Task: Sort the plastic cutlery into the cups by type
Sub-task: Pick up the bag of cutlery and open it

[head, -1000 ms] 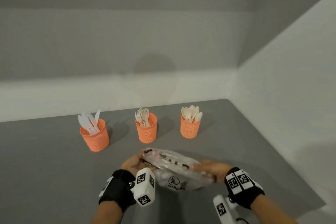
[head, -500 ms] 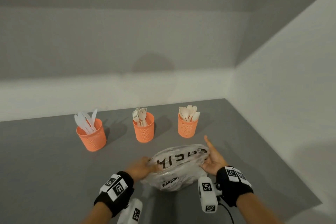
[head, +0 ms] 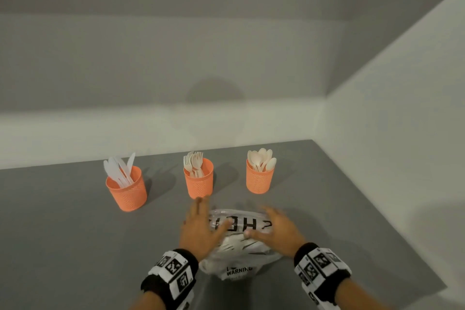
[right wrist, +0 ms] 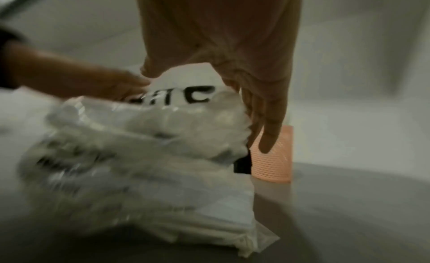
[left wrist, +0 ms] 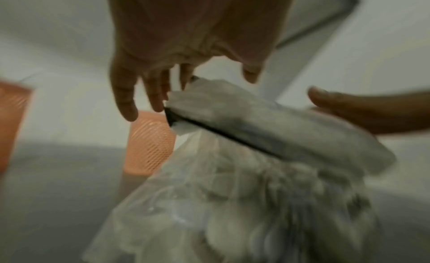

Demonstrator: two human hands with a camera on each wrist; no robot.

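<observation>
Three orange mesh cups stand in a row on the grey table: the left cup (head: 127, 189) holds white knives, the middle cup (head: 199, 178) forks, the right cup (head: 259, 176) spoons. In front of them lies a clear plastic bag (head: 237, 241) with black print, white cutlery inside. My left hand (head: 200, 226) lies flat on the bag's left side with straight fingers. My right hand (head: 278, 230) rests on its right side, fingers spread. In the left wrist view the left hand (left wrist: 149, 94) hovers at the bag (left wrist: 244, 175); in the right wrist view the right hand (right wrist: 260, 108) touches the bag (right wrist: 144, 147).
The grey table (head: 63, 246) ends at white walls behind and on the right. Its front right corner edge (head: 427, 292) is close to my right wrist. Both wrists wear black bands with marker tags.
The bag has been turned and laid down on the table. Both hands moved from its sides onto its top, fingers straightened.
</observation>
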